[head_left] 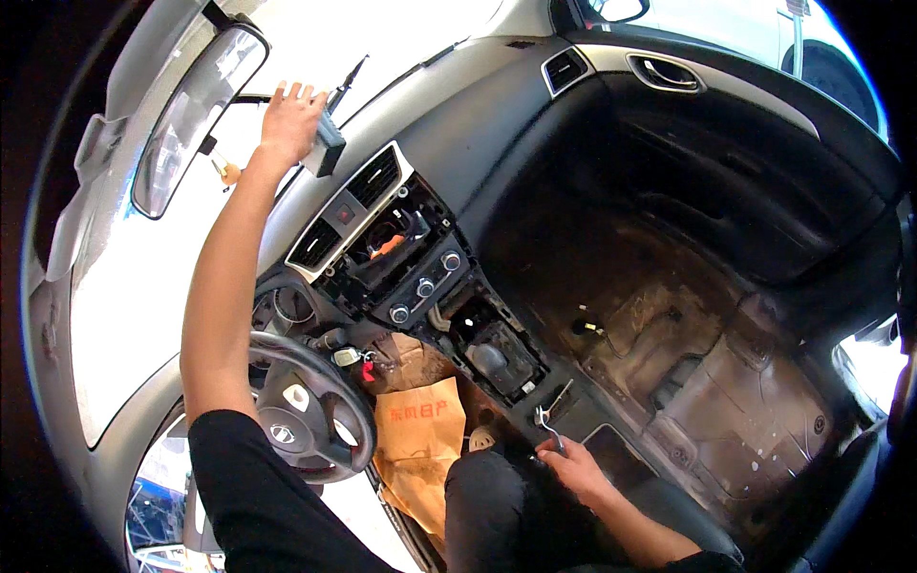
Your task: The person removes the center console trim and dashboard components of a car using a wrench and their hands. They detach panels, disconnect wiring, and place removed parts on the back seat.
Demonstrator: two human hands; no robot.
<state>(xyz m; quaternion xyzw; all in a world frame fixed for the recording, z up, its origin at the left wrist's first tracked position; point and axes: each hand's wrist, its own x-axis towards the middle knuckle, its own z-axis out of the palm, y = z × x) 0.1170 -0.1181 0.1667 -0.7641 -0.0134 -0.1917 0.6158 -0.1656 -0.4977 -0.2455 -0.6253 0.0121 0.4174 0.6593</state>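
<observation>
My left hand point(291, 124) reaches far forward over the dashboard top point(430, 124), by the windscreen. Its fingers curl over a grey, box-shaped unit point(328, 148), which sticks out on the hand's right side. Low in front of me, my right hand point(576, 470) is closed around a shiny metal hand tool point(548, 427) with a rounded head, which looks like a ratchet wrench. The tool's head lies over the centre console point(559, 406). Between my hands, the dashboard's middle opening point(382, 250) is bare of its trim, with an orange piece showing inside.
The steering wheel point(310, 411) stands at left, with keys point(355, 358) beside it. An orange-brown paper mat point(420, 430) covers the driver's footwell. Three knobs point(425, 287) sit above the stripped gear lever area point(492, 353). On the right, the passenger floor point(726, 411) is uncarpeted.
</observation>
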